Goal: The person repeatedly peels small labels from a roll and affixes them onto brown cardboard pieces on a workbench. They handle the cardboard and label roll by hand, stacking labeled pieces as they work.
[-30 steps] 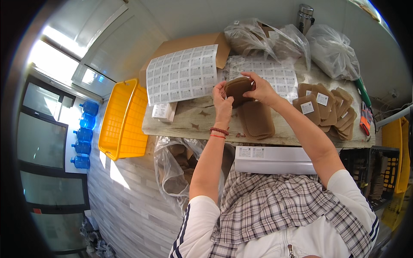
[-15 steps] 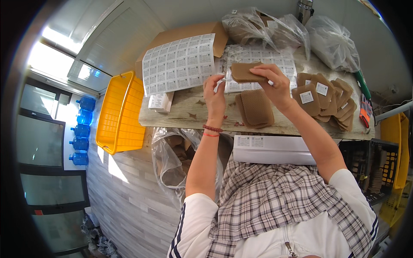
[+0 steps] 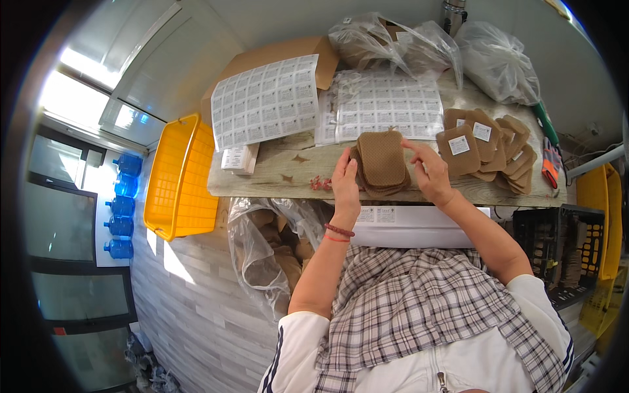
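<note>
A small stack of brown rounded-rectangle pads [image 3: 382,159] with a textured surface lies near the table's front edge. Against its left side rests my left hand [image 3: 346,185], fingers stretched and nothing gripped. My right hand [image 3: 430,174] is at the stack's right side, its index finger reaching the top pad's upper right corner while the other fingers are loosely bent. To the right is a spread pile of similar pads [image 3: 501,157], several bearing a white label [image 3: 458,145]. Behind the stack lies a sheet of printed labels [image 3: 391,105].
Another label sheet [image 3: 265,101] leans on a cardboard box [image 3: 321,49] at the left. Clear plastic bags [image 3: 499,62] stand along the back. A yellow basket [image 3: 160,203] is left of the table; a clear bag of brown pieces [image 3: 252,262] sits below, and a black crate [image 3: 583,242] at right.
The pad my right hand held up is now down on the stack, and that hand has let go. Both hands came down and nearer to me, either side of the stack.
</note>
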`<state>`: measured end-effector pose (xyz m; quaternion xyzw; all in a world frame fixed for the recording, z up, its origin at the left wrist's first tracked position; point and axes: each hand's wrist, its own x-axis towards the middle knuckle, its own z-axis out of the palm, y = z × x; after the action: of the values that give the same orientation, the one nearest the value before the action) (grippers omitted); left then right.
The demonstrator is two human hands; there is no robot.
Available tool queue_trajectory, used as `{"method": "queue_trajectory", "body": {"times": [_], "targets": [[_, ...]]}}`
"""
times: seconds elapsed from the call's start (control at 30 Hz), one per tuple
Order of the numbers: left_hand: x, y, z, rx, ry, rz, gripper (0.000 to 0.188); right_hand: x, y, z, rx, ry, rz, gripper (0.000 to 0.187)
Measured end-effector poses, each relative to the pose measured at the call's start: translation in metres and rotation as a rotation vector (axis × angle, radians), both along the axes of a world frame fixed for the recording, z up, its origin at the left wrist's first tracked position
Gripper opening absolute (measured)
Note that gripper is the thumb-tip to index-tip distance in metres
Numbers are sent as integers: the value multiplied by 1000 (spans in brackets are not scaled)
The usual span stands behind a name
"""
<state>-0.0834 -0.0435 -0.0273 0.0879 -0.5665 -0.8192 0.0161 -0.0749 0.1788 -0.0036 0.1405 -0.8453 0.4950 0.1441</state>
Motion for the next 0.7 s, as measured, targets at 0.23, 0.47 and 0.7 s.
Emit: {"method": "queue_trajectory", "body": {"times": [0.23,0.47,0.7], "targets": [[-1,22,14,-44,43,-159,62,-39,-21,-24,-312,-370,-120,50],[0,39,20,-252,90,-239,72,-22,-33,-27,-319,-255,-174,56],[4,23,4,-985,435,-143,79,-62,-5,-8,-193,-175,-181,47]]}}
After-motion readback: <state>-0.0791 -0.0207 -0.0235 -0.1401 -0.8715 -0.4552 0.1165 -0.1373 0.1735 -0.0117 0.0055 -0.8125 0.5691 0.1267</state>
